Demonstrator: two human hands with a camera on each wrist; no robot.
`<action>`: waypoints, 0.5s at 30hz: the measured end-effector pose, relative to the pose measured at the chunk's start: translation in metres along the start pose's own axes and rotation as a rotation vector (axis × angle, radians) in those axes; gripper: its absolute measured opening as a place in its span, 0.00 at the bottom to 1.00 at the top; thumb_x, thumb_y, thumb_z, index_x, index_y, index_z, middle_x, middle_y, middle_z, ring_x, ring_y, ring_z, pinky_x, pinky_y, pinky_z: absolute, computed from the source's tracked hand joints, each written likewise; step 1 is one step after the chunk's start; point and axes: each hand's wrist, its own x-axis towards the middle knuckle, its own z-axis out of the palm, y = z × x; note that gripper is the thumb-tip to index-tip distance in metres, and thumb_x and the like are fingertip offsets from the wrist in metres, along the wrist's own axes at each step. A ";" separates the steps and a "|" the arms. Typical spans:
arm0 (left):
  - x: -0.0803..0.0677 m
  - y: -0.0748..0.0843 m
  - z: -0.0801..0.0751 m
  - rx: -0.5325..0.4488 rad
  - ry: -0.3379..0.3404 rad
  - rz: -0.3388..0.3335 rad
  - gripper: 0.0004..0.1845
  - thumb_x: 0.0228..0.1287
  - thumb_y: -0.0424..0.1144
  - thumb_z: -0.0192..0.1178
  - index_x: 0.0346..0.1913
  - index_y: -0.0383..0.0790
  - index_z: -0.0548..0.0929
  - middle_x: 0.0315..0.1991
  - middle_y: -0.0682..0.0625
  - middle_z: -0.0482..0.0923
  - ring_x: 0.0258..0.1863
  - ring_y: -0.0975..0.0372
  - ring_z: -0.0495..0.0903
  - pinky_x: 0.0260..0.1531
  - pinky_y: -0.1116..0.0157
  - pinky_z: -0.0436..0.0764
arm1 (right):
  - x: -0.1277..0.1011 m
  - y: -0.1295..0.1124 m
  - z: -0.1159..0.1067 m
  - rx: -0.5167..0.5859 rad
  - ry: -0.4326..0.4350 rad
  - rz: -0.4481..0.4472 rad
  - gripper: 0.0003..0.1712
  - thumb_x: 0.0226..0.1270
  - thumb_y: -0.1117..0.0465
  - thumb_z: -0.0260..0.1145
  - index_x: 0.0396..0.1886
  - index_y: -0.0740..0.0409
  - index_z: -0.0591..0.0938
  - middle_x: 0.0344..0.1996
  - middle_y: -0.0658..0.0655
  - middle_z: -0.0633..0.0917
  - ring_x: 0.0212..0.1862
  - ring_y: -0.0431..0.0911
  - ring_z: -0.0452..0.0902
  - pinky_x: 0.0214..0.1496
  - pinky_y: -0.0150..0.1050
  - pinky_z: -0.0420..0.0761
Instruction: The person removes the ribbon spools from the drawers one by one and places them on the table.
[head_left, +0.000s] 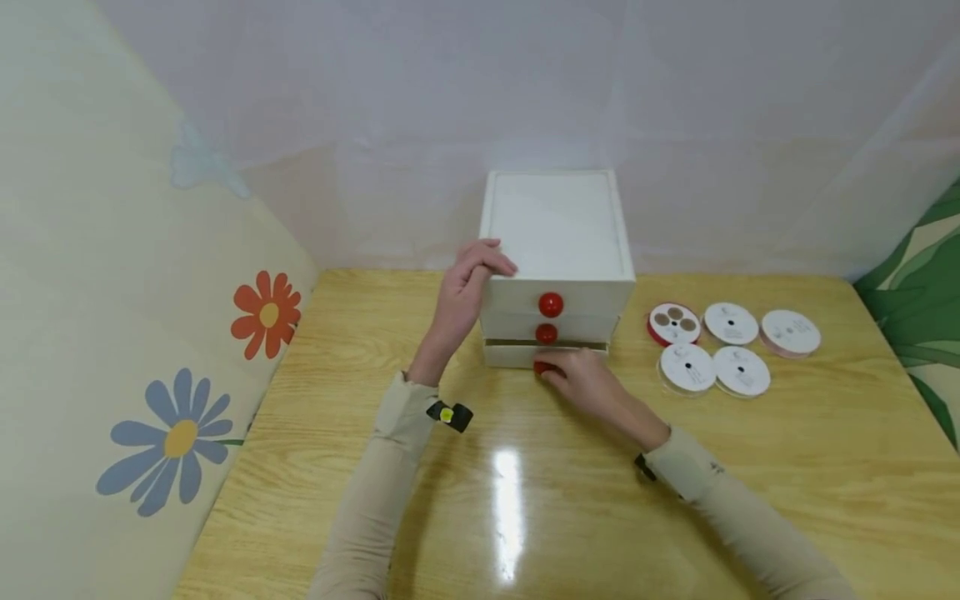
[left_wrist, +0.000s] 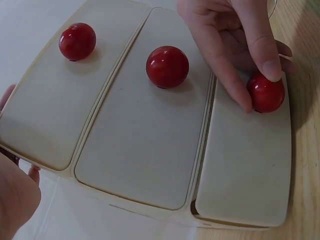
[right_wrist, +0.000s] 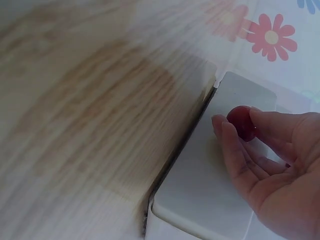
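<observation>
At the back middle of the table (head_left: pixel 375 467), against the wall, stands the white drawer box (head_left: pixel 555 225), three drawers stacked, each with a red knob. The bottom drawer (left_wrist: pixel 250 165) sits out a little proud of the two above; a dark gap shows along its upper edge in the head view. Its knob (left_wrist: pixel 266 93) is pinched between thumb and fingers of the right hand (head_left: pixel 588 385), fingers curled round it, the wrist low over the tabletop. The middle knob (head_left: pixel 546 334) and top knob (head_left: pixel 551 304) are untouched.

The left hand (head_left: pixel 465 287) is laid over the box's top left front corner, fingers bent over the edge, seemingly bracing it; it holds nothing else.

To the right of the box, well apart from both hands, five ribbon spools (head_left: pixel 708 346) lie flat on the table, one with a red rim, the rest white.

Risks, as judged from here: the knob is small, round and glossy, so a fingertip pinch could slip off under a sharp pull. The box looks light; if the left hand's pressure eases, the whole box may slide forward with the drawer instead. A pull off-axis could jam the drawer in its slot. Drawn out too far, it could drop free.
</observation>
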 end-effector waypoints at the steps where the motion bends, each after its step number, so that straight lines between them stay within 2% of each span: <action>1: 0.000 0.000 0.000 0.002 -0.001 -0.005 0.17 0.76 0.25 0.43 0.37 0.30 0.84 0.46 0.40 0.84 0.68 0.58 0.70 0.75 0.59 0.61 | 0.000 0.001 0.001 0.003 0.003 0.004 0.13 0.66 0.70 0.72 0.50 0.66 0.89 0.43 0.63 0.90 0.43 0.54 0.89 0.46 0.49 0.89; 15: 0.000 0.000 0.000 0.001 -0.002 -0.005 0.16 0.76 0.25 0.43 0.37 0.30 0.83 0.47 0.39 0.84 0.68 0.59 0.70 0.75 0.58 0.61 | 0.005 0.003 0.002 0.026 0.044 0.028 0.14 0.63 0.71 0.74 0.49 0.66 0.89 0.43 0.64 0.90 0.45 0.56 0.88 0.49 0.49 0.88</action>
